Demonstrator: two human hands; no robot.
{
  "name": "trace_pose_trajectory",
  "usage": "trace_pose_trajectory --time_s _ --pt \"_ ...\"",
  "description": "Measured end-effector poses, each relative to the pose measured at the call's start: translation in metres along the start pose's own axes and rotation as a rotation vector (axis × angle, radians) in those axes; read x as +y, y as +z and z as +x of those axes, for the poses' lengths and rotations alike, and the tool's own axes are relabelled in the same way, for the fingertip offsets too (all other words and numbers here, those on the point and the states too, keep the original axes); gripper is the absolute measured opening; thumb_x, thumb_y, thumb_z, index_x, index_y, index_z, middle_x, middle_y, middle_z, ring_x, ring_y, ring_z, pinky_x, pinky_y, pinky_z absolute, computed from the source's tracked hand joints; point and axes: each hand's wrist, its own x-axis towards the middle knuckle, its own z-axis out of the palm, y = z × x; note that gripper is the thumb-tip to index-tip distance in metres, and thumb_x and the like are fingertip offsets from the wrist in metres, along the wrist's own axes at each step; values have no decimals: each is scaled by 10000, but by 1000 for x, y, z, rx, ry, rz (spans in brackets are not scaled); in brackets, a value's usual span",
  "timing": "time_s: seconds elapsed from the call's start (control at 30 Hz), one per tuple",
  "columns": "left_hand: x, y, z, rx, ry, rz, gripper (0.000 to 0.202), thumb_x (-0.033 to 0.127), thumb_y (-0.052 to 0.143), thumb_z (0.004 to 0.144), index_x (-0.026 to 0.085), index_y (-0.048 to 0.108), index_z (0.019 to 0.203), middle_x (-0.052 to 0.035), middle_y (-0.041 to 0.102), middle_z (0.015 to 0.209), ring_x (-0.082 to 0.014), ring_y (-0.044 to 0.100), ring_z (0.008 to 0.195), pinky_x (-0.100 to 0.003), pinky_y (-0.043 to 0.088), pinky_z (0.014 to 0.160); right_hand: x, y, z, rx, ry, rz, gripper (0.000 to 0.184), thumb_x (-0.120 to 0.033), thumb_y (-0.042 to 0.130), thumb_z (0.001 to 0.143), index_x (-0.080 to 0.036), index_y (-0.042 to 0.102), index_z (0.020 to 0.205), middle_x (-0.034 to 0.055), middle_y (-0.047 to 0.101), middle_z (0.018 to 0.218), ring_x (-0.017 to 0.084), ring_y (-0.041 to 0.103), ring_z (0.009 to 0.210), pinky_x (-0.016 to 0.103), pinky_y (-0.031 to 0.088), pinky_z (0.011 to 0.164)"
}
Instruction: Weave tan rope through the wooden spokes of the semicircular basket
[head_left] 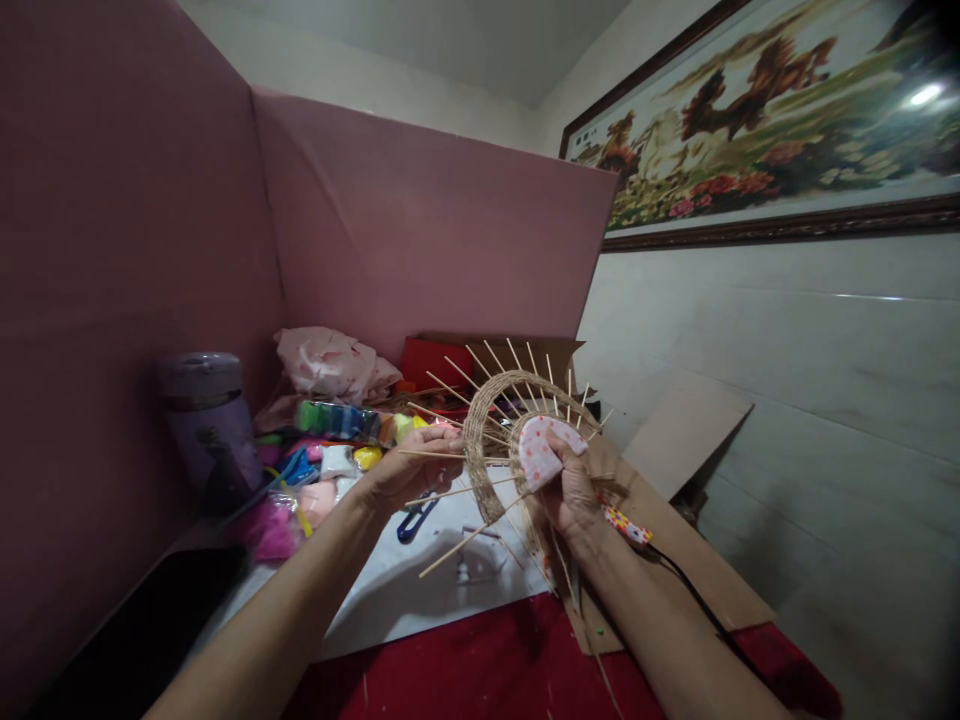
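Note:
A half-round woven straw piece (474,440) is held up in front of me, with thin wooden sticks fanning outward through its braided band. At its centre sits a white half-disc with orange dots (536,455). My right hand (574,495) grips this centre, thumb pressed on the dotted face; its other fingers are hidden behind. On the left side, my left hand (431,462) pinches the outer edge of the straw band near a stick. Loose straw strands hang below my right hand. Beneath the piece, a blue-handled tool (417,518) lies on white paper (382,590).
Bagged coloured clay (337,420) and a purple tumbler (210,430) stand at the left. A flower-patterned handle (628,524) with a black cord lies beside my right wrist on cardboard (705,570). Pink panels (435,220) enclose the back and left. Red cloth (420,670) covers the front.

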Motion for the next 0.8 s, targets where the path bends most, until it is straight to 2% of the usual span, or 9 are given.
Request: trace_pose_trajectory --time_s 0.27,0.6,0.7,0.8 --pt "1 2 -1 30 8 3 206 226 716 631 109 559 695 11 525 582 -68 505 511 -192 376 492 -2 4 -1 48 27 -4 281 -160 681 600 -159 601 868 7 694 734 120 636 601 193 532 511" --pt "-3 0 0 32 11 9 188 202 706 645 119 567 741 -13 563 663 -71 529 553 -178 394 505 -1 2 1 77 21 2 249 -155 666 613 -169 600 853 -10 692 724 115 635 601 206 545 556" --pt "-4 -3 -2 -17 30 78 173 203 690 655 120 565 740 -8 550 640 -67 504 507 -181 387 473 -1 1 3 82 54 35 254 -161 664 629 -162 601 875 -1 698 764 112 640 645 207 549 606" --pt "-4 -4 -6 -107 -33 184 183 226 676 668 116 573 771 -7 535 596 -76 485 471 -191 371 433 -2 0 4 89 34 40 280 -164 668 636 -164 598 908 -1 702 793 112 641 675 206 549 629"
